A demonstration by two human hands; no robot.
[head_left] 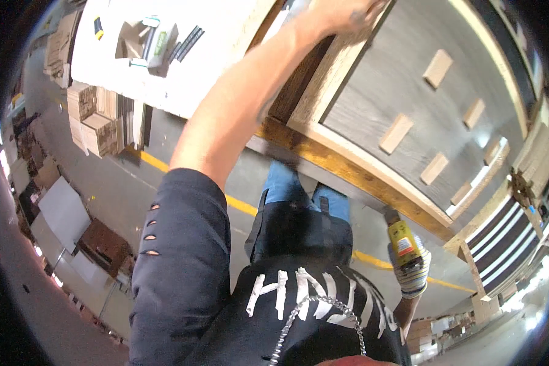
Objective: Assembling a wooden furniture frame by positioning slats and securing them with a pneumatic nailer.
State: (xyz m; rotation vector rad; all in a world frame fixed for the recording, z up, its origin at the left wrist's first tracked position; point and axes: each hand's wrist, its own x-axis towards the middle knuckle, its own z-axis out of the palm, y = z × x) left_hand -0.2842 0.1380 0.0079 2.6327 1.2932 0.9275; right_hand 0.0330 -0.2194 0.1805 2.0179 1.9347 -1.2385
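My left hand [348, 15] is bare and reaches to the far edge of view, over a pale wooden strip of the frame. Its fingers are partly cut off, so their grip is not clear. A striped work glove covers my right hand [416, 274], low at the right, closed around a yellow and black tool [402, 241] that looks like a staple gun. The tool's dark nose is close to the near edge of a wooden frame [372, 177]. Within that frame lies a grey panel [366, 100] bearing several small wooden blocks [396, 133].
On the white surface [207, 36] at the far left are an open box [134, 43] and dark strips [188, 44]. Stacked boards [94, 119] stand at left. A slatted black-and-white stack [503, 247] is at right. Yellow lines [241, 205] cross the grey floor.
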